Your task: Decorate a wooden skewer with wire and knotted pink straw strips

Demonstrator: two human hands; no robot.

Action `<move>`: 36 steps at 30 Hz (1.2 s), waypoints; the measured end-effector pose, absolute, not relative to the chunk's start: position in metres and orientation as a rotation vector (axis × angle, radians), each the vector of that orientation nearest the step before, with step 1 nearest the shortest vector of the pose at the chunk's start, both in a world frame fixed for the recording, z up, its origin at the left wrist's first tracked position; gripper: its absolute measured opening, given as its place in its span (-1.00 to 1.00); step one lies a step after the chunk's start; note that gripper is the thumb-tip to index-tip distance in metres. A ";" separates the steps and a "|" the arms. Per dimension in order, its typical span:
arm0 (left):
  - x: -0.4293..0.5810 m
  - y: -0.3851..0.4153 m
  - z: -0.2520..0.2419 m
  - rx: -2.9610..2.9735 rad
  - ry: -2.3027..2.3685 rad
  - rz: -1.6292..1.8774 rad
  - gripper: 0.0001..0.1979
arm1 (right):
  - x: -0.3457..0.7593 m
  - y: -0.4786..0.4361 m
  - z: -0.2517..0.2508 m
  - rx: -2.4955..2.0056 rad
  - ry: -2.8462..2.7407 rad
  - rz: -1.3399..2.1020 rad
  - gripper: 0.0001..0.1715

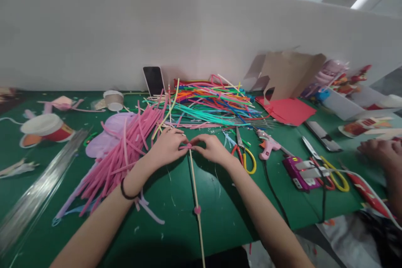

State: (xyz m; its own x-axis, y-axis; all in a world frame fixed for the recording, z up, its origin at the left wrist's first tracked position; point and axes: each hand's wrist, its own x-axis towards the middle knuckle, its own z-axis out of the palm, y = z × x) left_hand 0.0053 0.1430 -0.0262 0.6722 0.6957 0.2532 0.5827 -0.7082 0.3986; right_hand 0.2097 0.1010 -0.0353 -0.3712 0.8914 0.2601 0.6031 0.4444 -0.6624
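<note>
My left hand (169,145) and my right hand (210,148) meet at the far end of a thin wooden stick (194,178). Between their closed fingertips is a pink pipe cleaner (185,147), coiled about the stick's tip. Farther down the stick sits a small pink coil or bead (197,210), and the near end runs out of view at the bottom. Beside my left hand lies a heap of pink pipe cleaners (125,150). To the right of my right hand are yellow-and-red-handled scissors (243,153).
Multicoloured pipe cleaners (207,102) lie at the back near a propped phone (153,80). At right are a pink glue gun (268,144), a purple power block (300,173), more scissors (337,173) and red sheets (287,111). Another person's hand (385,155) rests at far right.
</note>
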 end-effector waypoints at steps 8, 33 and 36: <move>0.002 0.129 -0.048 2.747 0.981 0.447 -0.76 | 0.208 0.093 -0.052 -1.355 -2.316 0.452 -0.80; 0.004 0.135 -0.047 2.583 0.906 0.451 -0.65 | 0.212 0.094 -0.061 -1.359 -2.277 0.492 -0.78; 0.006 0.132 -0.043 2.508 0.915 0.459 -0.63 | 0.215 0.094 -0.059 -1.338 -2.229 0.515 -0.79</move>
